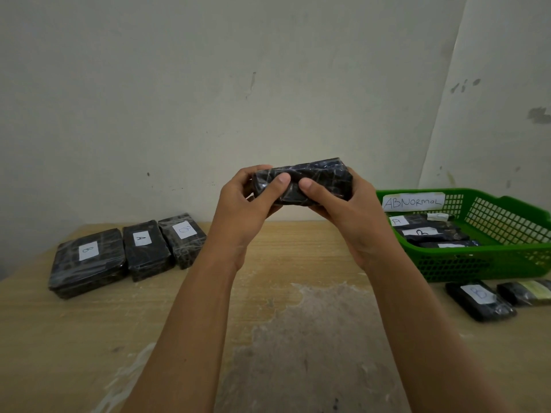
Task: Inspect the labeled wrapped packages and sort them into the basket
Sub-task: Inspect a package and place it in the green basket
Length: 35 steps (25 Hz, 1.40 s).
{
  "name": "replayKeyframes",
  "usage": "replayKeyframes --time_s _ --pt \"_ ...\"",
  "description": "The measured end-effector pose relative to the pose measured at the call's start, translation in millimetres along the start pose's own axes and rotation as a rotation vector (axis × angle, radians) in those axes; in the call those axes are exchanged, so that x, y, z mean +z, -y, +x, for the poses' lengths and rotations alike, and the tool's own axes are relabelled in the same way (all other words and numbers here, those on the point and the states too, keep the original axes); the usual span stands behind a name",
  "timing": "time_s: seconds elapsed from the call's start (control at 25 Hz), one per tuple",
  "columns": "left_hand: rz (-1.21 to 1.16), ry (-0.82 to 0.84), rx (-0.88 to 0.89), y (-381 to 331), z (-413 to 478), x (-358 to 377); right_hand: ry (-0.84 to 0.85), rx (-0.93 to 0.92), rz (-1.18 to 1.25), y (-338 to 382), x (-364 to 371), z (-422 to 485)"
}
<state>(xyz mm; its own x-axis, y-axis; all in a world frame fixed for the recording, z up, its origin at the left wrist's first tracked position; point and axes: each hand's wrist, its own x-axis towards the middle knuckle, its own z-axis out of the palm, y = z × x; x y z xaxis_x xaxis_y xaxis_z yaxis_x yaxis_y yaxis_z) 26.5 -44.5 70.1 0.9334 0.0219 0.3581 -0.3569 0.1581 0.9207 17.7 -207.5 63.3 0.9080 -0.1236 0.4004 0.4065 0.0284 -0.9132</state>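
Above your wooden table (pixel 298 254), left of the green basket (pixel 483 268), the black wrapped package (pixel 313 177) is held up, long axis running left to right; your left hand (pixel 241 207) and right hand (pixel 354 216) grip its ends, thumbs pressing the near face

Wooden table (pixel 298 263) bears wrapped packages (pixel 88 262) and a green basket (pixel 492 265).

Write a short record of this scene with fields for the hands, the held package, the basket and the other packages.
held package: black wrapped package, raised above the table, no label showing
left hand: grips its left end
right hand: grips its right end
basket: green, signed ABNORMAL, holds labeled packages
table left: three packages labeled B, A, B
table right: two packages before the basket, one labeled B
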Motion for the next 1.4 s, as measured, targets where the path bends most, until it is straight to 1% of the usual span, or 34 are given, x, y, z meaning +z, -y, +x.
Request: replayKeyframes --time_s 0.12,0.36,0.44,0.56,0.64,0.8,0.88,1.04,1.16,1.28,1.4 --pt "-0.014 -0.013 -0.006 0 2 -3 0.065 0.04 0.095 5 -3 -1" --pt "-0.065 0.088 -0.03 -3 1 -5 0.025 0.052 0.129 3 -6 2" --pt "-0.069 0.079 -0.03 -2 2 -6 0.038 0.059 0.133 3 -9 2" --pt "-0.048 0.057 -0.029 -1 4 -7 0.078 0.039 0.073 2 -10 3" --pt "-0.039 0.055 -0.028 -1 3 -6 0.061 0.02 0.005 0 -10 5" --pt "-0.038 0.064 -0.027 -1 2 -5 0.054 0.014 -0.015 -3 -12 6" --pt "-0.037 0.056 -0.034 0 2 -6 0.093 0.001 -0.005 -1 -15 6" --pt "-0.063 0.058 -0.053 -2 2 -6 0.203 0.038 0.146 2 -22 5" --pt "-0.069 0.077 -0.069 -1 2 -6 0.202 0.01 0.132 1 -26 5" --pt "-0.021 0.106 -0.068 1 2 -7 0.21 -0.015 0.123 1 -26 6" --pt "-0.026 0.115 -0.007 2 1 -9 0.216 -0.025 0.123 1 -26 5"
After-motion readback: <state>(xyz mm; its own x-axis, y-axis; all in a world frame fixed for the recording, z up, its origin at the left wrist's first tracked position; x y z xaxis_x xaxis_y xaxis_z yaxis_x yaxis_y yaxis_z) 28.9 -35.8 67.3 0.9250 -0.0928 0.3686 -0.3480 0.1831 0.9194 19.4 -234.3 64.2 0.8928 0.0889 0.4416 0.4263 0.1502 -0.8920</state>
